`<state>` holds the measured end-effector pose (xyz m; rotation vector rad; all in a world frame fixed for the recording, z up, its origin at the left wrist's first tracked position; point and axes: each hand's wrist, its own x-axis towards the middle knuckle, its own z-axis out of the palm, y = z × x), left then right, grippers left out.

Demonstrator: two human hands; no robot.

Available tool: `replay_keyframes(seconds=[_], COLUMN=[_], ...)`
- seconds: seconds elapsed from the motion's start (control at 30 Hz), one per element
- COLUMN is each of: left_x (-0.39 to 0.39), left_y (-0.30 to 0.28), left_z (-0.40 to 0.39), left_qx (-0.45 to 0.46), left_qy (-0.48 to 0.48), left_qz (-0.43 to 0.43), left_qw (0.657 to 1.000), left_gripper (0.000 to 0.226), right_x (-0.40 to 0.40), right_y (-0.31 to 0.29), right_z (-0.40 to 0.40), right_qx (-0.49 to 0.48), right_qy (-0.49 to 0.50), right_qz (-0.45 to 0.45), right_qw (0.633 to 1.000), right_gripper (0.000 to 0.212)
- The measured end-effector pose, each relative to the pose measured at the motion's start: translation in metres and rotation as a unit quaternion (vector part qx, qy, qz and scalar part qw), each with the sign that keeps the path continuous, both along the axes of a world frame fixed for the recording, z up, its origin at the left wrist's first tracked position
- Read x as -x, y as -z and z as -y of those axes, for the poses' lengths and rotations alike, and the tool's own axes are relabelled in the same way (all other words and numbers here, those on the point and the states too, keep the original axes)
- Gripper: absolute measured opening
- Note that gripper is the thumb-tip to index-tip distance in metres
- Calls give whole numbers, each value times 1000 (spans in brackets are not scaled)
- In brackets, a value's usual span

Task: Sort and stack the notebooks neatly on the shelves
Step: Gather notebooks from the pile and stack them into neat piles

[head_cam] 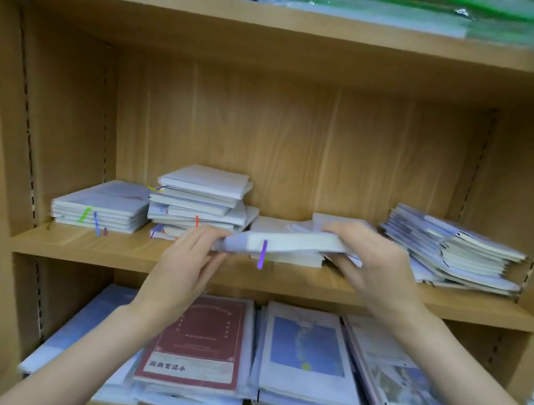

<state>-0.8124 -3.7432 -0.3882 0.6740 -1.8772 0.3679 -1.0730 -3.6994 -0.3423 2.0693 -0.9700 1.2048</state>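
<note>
Head view shows both hands holding one notebook (287, 242) just above the middle shelf (180, 264), over a low pile (284, 229) at its centre. Left hand (189, 260) pinches the near left corner and right hand (373, 260) grips the right end with curled fingers, probably to keep it level for squaring onto that pile; its purple ribbon (262, 253) dangles forward.

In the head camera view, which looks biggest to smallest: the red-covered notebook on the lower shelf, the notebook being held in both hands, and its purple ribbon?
1. Red-covered notebook, though it lies nearer the camera.
2. Held notebook, seen edge-on.
3. Purple ribbon.
</note>
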Motion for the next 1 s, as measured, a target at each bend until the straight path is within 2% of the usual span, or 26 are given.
replay_keyframes(seconds=[0.17,0.27,0.37,0.5,0.57,0.7,0.8,0.9,1.0], left_x=[-4,-18,-46,-84,-94,-103,-105,-102,-93], left_y=[-17,-21,-14,-4,-1,6,12,18,27], left_z=[-4,5,20,34,38,45,52,55,53], left_qx=[-24,-71,-112,-152,-151,-149,-151,-140,-136], left_qy=[0,-43,-77,-112,-124,-111,-119,-119,-113], left_qz=[-49,-87,-107,-165,-158,-105,-105,-113,-98], left_qw=[998,993,985,968,968,977,976,976,979], left_gripper=[26,40,45,43,47,55,55,49,48], right_x=[-19,-19,-24,-46,-65,-111,-125,-120,-109], right_y=[-29,-53,-71,-88,-94,-84,-51,-29,-24], right_z=[-15,-18,-13,16,41,96,126,142,141], right_qx=[97,143,171,203,206,145,28,-91,-118], right_qy=[20,49,68,83,98,117,122,107,55], right_qz=[-9,9,37,47,42,-26,-91,-76,-67], right_qw=[995,988,982,974,973,982,988,987,989], right_gripper=[18,14,15,18,23,34,30,38,46])
